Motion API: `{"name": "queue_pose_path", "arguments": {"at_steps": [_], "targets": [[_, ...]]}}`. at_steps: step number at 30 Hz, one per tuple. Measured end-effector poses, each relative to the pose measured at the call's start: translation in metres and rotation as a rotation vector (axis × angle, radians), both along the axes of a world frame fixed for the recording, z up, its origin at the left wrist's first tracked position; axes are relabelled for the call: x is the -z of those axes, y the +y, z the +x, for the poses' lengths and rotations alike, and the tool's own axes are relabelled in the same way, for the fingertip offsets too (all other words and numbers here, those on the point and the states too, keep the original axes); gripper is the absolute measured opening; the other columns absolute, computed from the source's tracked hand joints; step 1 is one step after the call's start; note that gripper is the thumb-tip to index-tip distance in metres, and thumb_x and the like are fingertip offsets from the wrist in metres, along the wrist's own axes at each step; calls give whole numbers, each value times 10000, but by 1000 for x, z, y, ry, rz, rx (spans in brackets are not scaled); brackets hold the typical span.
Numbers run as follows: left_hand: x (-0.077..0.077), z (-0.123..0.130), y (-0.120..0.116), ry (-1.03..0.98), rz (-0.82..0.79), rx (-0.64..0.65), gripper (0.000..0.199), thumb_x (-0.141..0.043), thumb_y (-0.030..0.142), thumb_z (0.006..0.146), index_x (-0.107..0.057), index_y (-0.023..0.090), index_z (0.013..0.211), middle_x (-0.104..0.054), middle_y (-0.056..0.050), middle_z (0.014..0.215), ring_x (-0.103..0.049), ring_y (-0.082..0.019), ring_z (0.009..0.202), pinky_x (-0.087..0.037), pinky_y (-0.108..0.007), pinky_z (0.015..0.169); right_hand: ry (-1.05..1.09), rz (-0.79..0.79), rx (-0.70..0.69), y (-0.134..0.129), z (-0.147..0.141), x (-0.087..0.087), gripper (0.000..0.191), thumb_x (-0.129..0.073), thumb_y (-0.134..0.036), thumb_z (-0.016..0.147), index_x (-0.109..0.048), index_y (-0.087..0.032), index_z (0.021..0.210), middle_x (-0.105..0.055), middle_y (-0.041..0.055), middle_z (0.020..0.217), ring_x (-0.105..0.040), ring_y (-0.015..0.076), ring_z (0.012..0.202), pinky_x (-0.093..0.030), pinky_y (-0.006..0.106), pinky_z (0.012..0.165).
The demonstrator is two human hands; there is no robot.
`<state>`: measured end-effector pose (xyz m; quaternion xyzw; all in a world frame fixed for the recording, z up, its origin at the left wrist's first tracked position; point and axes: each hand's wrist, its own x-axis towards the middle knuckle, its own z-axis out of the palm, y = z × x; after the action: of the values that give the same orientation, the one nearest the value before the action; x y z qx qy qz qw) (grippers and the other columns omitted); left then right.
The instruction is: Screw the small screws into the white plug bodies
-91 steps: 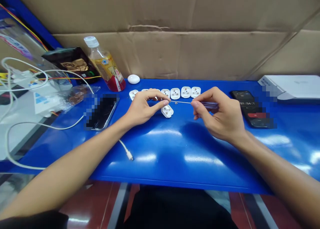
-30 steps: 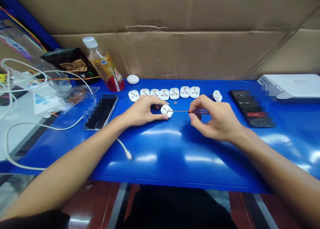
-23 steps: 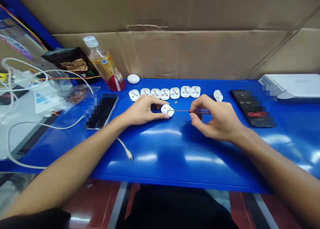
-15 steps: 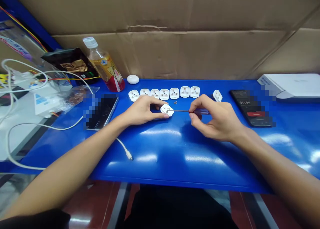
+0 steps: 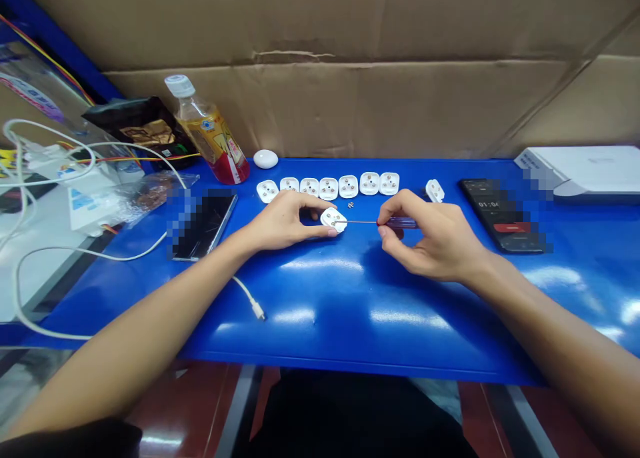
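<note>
My left hand (image 5: pixel 290 223) is closed on a small white plastic housing (image 5: pixel 333 220) with metal contacts in its face, held between thumb and fingers above the blue table. In my right hand (image 5: pixel 430 238) is a screwdriver (image 5: pixel 401 223), its purple handle pinched by thumb and forefinger. The thin shaft lies level and its tip meets the face of the held housing. Behind my hands, several similar white housings (image 5: pixel 349 186) stand in a row. A few tiny screws (image 5: pixel 351 205) lie just in front of that row. Another white piece (image 5: pixel 435 191) rests apart on the right.
A drink bottle (image 5: pixel 215 138) and a white oval case (image 5: pixel 265 159) stand at the back left. One phone (image 5: pixel 207 228) lies left, another (image 5: pixel 500 216) right, near a white box (image 5: pixel 590 168). A white cable (image 5: pixel 145 253) crosses the left side. Cardboard (image 5: pixel 375 105) walls the back.
Both hands, the white housing and the screwdriver keep practically the same positions. The view has shifted only very slightly.
</note>
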<state>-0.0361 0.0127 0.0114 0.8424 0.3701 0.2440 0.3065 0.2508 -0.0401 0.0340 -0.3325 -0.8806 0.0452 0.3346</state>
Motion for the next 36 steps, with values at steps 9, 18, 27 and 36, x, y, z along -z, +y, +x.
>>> {"name": "queue_pose_path", "arguments": {"at_steps": [9,18,27,36], "targets": [[1,1,0,21,19,-32,478,-881,550,864,-852,205,1193,-846,-65,1131,-769,-258,997,-555,-325,845,-20,-81,5,0,1,0,174,-634,-147,919,-541,-272,996,-759,-19,827,-747,174,663,-531,278,603],[4,5,-3,42,127,-43,453,-918,490,843,-849,206,1189,-830,-42,974,-716,-200,826,-491,-297,754,30,-143,27,-1,-1,-1,188,-651,-206,944,-532,-268,1077,-766,24,949,-765,213,771,-590,319,665],[8,6,-4,41,153,-40,457,-880,538,870,-847,218,1194,-802,-41,927,-671,-191,777,-453,-297,722,7,-16,3,-1,-2,0,160,-634,-156,962,-532,-262,1024,-736,-6,882,-727,162,704,-556,266,623],[8,6,-4,44,145,-54,467,-880,519,876,-846,196,1211,-678,2,764,-569,-163,688,-393,-285,675,-100,84,-123,-3,-1,-3,142,-574,-119,922,-567,-235,1003,-705,35,883,-677,204,760,-539,324,687]]}}
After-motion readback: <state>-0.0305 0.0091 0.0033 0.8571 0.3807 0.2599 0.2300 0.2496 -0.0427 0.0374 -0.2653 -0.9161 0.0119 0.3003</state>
